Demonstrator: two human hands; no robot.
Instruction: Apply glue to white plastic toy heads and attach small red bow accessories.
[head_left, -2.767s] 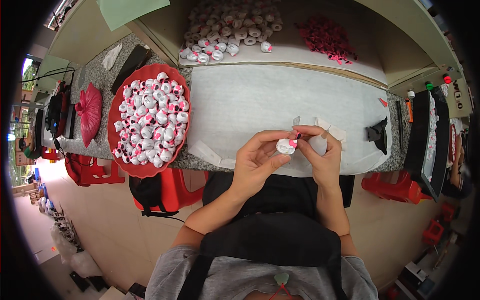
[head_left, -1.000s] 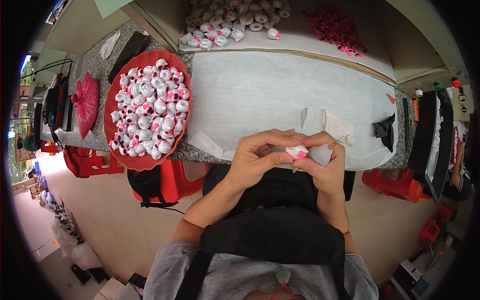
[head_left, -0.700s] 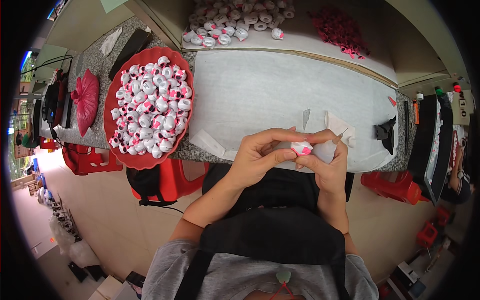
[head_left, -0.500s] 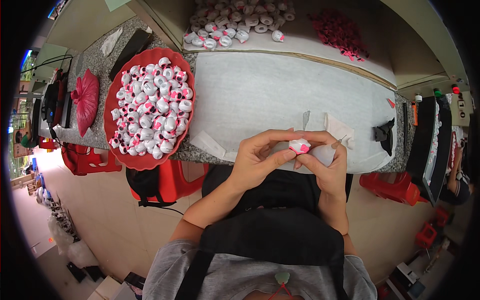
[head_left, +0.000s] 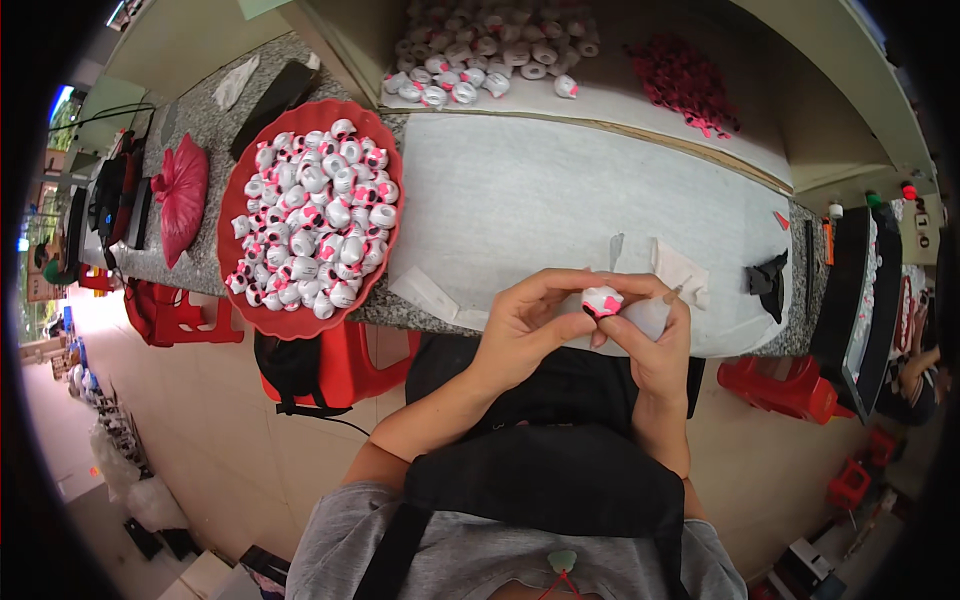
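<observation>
Between the fingertips of both hands, above the near edge of the papered worktop, is a small white-and-pink toy head [head_left: 602,301] with a dark patch. My left hand [head_left: 530,318] pinches it from the left, thumb below and index finger above. From the other side the thumb and fingers of my right hand [head_left: 652,345] close on it. A translucent white squeeze bottle [head_left: 648,316] with a thin needle tip is tucked in my right hand, its tip pointing away to the right. The fingers cover part of both things.
On the left stands a red scalloped bowl [head_left: 393,215] heaped with similar heads. More white pieces [head_left: 500,45] and a pile of pink parts [head_left: 685,85] lie on the shelf at the back. A white cloth [head_left: 680,270] and a black scrap [head_left: 768,285] lie to the right.
The toy head has been turned slightly in my fingers, so its pink and dark side shows more. The right fingers have shifted a little round the bottle. The whole view has moved slightly.
</observation>
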